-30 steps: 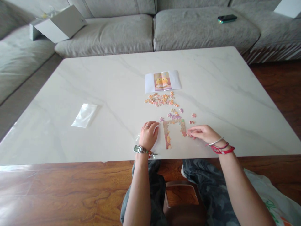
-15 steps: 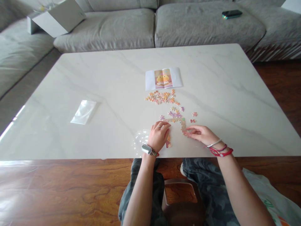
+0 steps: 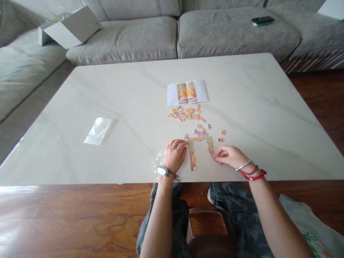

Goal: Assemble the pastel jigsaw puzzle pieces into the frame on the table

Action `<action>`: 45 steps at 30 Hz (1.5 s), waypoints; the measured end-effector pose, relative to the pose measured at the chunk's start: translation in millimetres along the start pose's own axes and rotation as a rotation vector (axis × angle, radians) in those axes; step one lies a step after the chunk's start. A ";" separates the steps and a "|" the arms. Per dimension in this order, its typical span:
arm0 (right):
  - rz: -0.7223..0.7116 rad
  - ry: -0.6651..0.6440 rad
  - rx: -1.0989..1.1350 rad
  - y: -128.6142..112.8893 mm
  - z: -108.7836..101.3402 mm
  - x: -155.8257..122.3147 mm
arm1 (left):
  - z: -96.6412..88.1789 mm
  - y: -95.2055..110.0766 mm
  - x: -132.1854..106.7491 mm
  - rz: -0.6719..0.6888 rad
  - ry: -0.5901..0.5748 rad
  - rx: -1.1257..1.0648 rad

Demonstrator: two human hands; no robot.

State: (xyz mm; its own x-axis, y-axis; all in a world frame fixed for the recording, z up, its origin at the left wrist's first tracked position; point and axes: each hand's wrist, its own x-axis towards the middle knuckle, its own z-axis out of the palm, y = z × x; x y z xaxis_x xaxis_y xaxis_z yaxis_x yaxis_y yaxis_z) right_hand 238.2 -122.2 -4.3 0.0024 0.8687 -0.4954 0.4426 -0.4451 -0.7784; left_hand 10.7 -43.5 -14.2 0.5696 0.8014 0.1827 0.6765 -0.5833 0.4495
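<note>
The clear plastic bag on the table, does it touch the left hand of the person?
Apart. The head view shows the clear plastic bag lying flat, with a wide gap of white marble tabletop between it and the left hand.

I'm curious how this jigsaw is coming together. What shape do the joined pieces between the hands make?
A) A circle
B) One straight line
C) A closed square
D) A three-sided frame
D. The joined puzzle pieces run along the top and down both sides, open toward the person, between the left hand and right hand.

Marble table (image 3: 249, 107) with jigsaw pieces (image 3: 185, 113)
</note>
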 end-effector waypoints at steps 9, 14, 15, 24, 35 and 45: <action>-0.058 -0.020 -0.149 -3.0 -4.6 -0.8 | 0.7 -4.3 -2.3 -0.010 0.005 0.005; 0.024 -0.101 -0.200 -9.3 -4.0 -4.2 | 0.3 -4.5 -2.3 -0.008 0.003 0.003; 0.044 -0.115 -0.205 -10.0 -3.5 -4.6 | 0.0 -4.2 -2.2 -0.007 0.003 0.002; 0.073 -0.047 -0.370 -4.8 -3.7 -7.0 | -1.6 -2.9 -2.1 -0.021 0.008 0.001; -0.077 0.163 -0.577 -18.9 18.4 -10.7 | -2.2 -6.9 -0.5 -0.044 0.023 -0.005; -0.050 0.265 0.037 2.2 -31.5 8.9 | -4.4 -26.7 10.7 -0.079 0.097 -0.018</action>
State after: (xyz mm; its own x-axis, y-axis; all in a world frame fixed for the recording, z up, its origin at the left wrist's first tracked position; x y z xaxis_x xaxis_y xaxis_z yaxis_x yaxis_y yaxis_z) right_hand 267.4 -108.6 1.7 0.2180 0.9143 -0.3413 0.4153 -0.4034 -0.8153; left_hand -3.4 -18.8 -20.4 0.4659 0.8546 0.2295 0.7089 -0.5157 0.4812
